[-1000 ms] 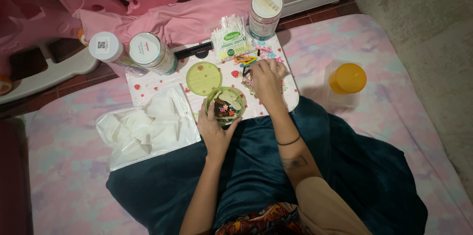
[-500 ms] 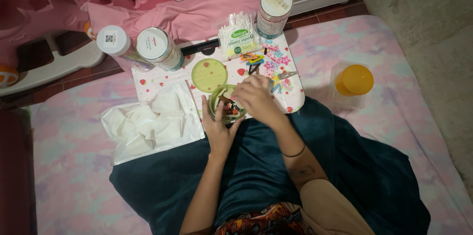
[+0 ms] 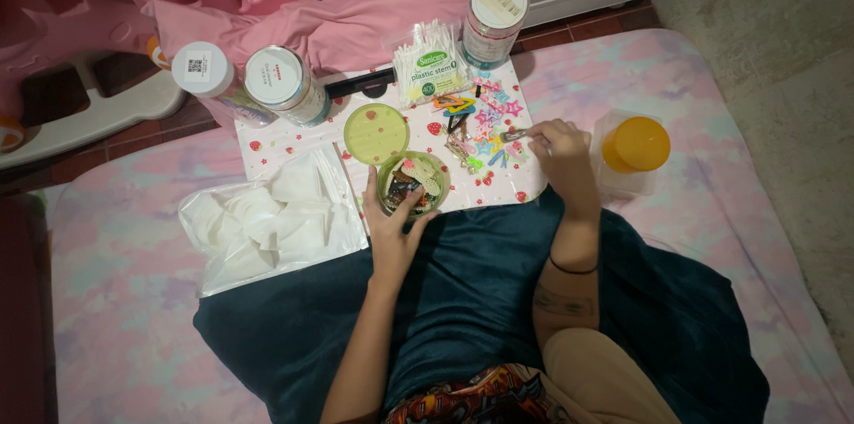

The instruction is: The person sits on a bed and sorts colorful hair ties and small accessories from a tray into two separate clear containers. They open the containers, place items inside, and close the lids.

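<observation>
a pastel pink and purple mat (image 3: 116,299) covers the floor, with a dark teal blanket (image 3: 463,299) over the person's lap and a small white strawberry-print tray (image 3: 294,144) at the upper middle of the frame. the left hand (image 3: 391,228) cups a small round green tub (image 3: 411,182) full of little bits, just below centre of the tray, fingers wrapped on its near side. the right hand (image 3: 562,153) sits at the tray's right edge, fingertips pinched on a small hair clip (image 3: 514,135) beside a scatter of coloured hair clips (image 3: 485,117). the tub's green lid (image 3: 376,133) lies just above it. a pack of cotton swabs (image 3: 431,64) and three white-capped jars (image 3: 276,86) stand along the top. a clear bag of white pads (image 3: 267,224) lies left, an orange-lidded container (image 3: 633,146) right
</observation>
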